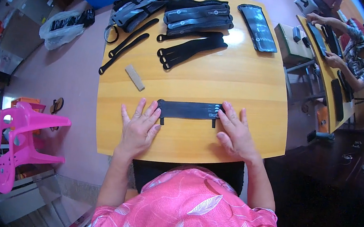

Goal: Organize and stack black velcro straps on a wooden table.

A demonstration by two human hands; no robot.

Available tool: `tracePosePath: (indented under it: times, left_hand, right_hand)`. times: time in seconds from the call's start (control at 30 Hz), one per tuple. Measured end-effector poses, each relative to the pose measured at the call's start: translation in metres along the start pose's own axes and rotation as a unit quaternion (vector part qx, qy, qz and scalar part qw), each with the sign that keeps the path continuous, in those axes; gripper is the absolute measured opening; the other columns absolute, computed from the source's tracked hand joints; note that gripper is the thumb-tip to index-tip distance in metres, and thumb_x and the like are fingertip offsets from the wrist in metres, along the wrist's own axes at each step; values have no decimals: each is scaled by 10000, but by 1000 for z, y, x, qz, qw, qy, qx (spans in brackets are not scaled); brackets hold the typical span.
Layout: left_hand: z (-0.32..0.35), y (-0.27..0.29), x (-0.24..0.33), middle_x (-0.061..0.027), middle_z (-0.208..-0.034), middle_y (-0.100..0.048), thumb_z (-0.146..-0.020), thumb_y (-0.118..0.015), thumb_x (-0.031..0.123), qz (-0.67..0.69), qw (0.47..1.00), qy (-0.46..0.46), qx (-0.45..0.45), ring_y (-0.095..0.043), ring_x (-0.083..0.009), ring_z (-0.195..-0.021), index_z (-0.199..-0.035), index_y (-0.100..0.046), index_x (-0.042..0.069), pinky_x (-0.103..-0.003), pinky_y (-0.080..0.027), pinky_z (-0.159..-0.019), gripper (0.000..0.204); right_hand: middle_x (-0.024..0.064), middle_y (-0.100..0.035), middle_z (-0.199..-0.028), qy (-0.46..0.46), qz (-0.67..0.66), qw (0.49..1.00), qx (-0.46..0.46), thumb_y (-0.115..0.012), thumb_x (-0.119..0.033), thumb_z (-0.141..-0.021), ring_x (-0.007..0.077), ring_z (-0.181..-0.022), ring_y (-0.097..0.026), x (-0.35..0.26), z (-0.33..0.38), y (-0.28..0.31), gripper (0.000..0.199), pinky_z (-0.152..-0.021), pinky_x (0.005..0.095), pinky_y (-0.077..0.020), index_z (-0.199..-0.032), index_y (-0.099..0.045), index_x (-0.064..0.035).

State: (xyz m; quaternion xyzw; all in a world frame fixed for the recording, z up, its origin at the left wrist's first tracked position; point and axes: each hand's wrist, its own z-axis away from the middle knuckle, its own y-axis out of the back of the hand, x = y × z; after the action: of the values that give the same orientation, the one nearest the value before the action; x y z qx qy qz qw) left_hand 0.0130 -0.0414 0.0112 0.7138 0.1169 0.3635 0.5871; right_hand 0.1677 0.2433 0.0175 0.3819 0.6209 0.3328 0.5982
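Note:
A flat black fabric band (189, 110) lies crosswise on the table in front of me, with light printing near its right end. Two short black tabs stick out from its near edge. My left hand (138, 126) rests with spread fingers, its fingertips touching the band's left end. At the other end, the fingers of my right hand (236, 134) lie stretched out on the band's right tip. Neither hand grips anything. Beyond the band, a small beige-grey strip (135, 78) lies at a slant.
On the wooden table (247, 82), black straps with end loops (190, 52) lie beyond the strip, near stacked printed black bands (196, 15). A packaged black piece (257, 28) sits far right. A pink stool (24, 141) stands left. Another person works at a table (339, 116) on the right.

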Motion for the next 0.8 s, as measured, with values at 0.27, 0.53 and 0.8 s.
tracePosePath:
  times: [0.27, 0.53, 0.8]
  left_hand:
    - [-5, -4, 7, -136, -1413, -513, -870, -633, 131, 81, 994, -17, 77, -363, -330, -1398, -1211, -631, 56, -658, -58, -1118, 350]
    - [-65, -6, 8, -181, -1158, -632, -767, -681, -3, 144, 962, -23, 232, -614, -357, -1044, -1064, -654, 5, -458, -443, -943, 298]
    - [-137, -15, -14, -137, -1003, -608, -734, -712, 45, 63, 966, -33, 250, -564, -319, -973, -1011, -671, 23, -412, -454, -853, 280]
  right_hand:
    - [200, -620, -1244, -126, -350, 917, 146, -589, -59, -914, 301, -1209, -573, 1, 0, 30, 239, -1055, 422, -416, -1135, -654, 4]
    - [214, -627, -909, 430, -677, 570, -180, -616, -181, -945, 348, -862, -639, -122, -24, 82, 283, -764, 418, -507, -922, -654, 98]
    - [170, -617, -790, 524, -686, 496, -93, -581, -275, -951, 319, -666, -614, -140, -44, 88, 346, -585, 386, -464, -847, -647, 49]
